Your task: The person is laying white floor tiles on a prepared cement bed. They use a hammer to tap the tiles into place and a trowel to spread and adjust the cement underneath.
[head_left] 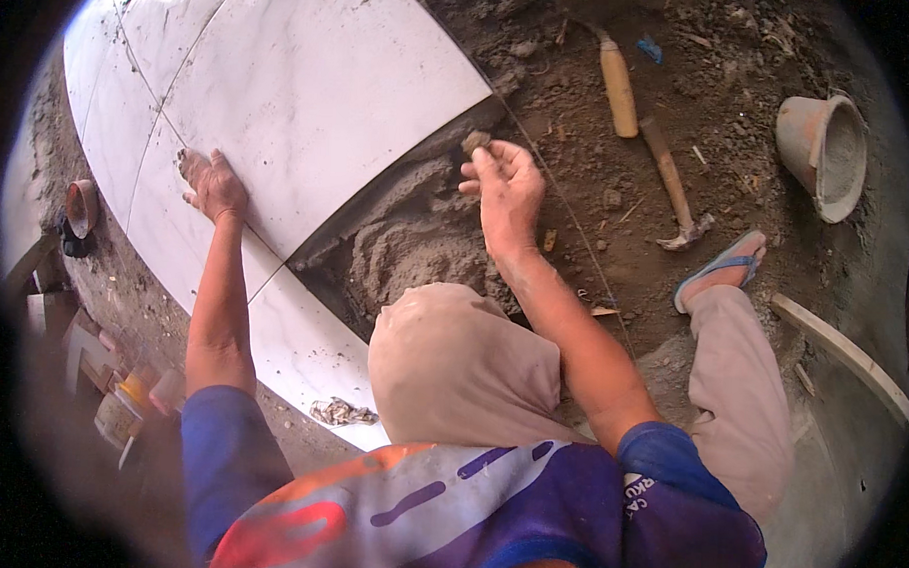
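My left hand point(218, 188) rests on the white marbled floor tiles point(311, 89), next to a joint. Its fingers are apart, and greyish dirt shows about the fingertips. With thumb and fingers pinched, my right hand point(508, 191) holds a small lump of mortar point(474, 142) just off the corner of a large tile. Below it, wet mortar point(416, 233) lies rough and uneven in the gap beside the tile edges. My bent knee partly hides this mortar bed. A thin string point(567, 213) runs past my right wrist from near the tile corner.
On the soil to the right lie a wooden-handled tool point(618, 87) and a hammer point(669, 173). A mortar-stained bucket point(808, 146) lies tipped beyond them. My sandalled foot point(720, 271) is near the hammer. A crumpled rag-like thing point(343, 412) lies on a near tile; a small pot point(81, 208) stands left.
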Demonstrator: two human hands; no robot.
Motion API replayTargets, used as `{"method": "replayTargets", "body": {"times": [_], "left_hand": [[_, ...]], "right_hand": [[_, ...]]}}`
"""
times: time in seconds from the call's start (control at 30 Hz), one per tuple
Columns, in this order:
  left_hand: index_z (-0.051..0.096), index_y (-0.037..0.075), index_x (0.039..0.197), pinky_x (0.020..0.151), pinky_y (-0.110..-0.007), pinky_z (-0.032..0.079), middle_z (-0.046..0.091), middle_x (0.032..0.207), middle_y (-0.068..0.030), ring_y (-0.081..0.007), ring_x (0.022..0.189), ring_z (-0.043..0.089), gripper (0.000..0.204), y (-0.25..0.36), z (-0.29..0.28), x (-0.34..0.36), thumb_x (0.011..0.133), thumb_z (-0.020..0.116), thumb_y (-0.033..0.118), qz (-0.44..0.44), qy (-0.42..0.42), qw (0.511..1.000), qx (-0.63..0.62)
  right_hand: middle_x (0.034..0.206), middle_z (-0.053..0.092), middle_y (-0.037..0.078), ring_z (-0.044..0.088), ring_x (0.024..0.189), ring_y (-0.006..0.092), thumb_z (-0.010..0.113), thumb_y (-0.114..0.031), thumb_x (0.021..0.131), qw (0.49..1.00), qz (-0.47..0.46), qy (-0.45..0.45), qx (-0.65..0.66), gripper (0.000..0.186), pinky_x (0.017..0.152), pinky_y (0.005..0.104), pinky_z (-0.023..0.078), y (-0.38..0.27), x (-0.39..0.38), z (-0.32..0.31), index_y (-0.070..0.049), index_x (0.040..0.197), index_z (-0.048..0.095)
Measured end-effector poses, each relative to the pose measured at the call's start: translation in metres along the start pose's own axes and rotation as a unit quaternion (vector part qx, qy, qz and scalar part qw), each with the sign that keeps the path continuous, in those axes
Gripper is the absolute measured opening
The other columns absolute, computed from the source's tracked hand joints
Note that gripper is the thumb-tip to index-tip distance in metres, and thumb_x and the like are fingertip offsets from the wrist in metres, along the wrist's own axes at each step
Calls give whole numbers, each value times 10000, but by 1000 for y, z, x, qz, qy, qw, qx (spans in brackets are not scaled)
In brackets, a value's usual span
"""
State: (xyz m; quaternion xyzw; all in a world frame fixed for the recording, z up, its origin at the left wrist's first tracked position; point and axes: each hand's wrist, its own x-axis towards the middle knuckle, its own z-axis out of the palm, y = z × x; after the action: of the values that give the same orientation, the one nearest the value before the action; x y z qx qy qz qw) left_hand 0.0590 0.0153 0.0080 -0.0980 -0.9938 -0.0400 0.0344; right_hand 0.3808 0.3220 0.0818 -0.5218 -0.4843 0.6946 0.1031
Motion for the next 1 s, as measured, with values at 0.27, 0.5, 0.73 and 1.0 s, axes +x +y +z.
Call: {"method": "replayTargets", "body": {"times": [0.27,0.5,0.73,1.0], "left_hand": [[220,-5,1557,1192,-622,45,216,1636,-171,-285,1538,123,748,22,-15,-7,1028,323,514,-11,-5,1000,-15],[203,2,1565,1196,-604,40,199,1647,-155,-283,1541,114,741,8,-12,-5,1036,295,512,-6,-7,1000,13],[218,34,1570,1196,-601,57,198,1652,-132,-267,1541,117,707,14,-5,-4,1045,277,504,-13,-6,1000,23],[237,38,1566,1198,-600,58,229,1642,-128,-262,1539,128,713,13,-1,-1,1037,284,514,-16,-6,1000,19]], "right_hand": [[828,693,115,652,716,228,789,-252,845,931,-207,112,-279,269,670,364,502,18,35,17,9,848,723],[858,693,33,631,794,147,808,-237,847,878,-352,165,-281,194,704,337,500,-28,33,-62,-77,814,703],[1265,568,150,561,1166,343,663,-433,916,686,-287,281,-607,533,944,478,458,-40,82,-239,-44,1275,600],[1278,554,153,498,1235,361,605,-417,954,657,-170,165,-716,543,1020,519,367,39,18,-323,-79,1370,523]]}}
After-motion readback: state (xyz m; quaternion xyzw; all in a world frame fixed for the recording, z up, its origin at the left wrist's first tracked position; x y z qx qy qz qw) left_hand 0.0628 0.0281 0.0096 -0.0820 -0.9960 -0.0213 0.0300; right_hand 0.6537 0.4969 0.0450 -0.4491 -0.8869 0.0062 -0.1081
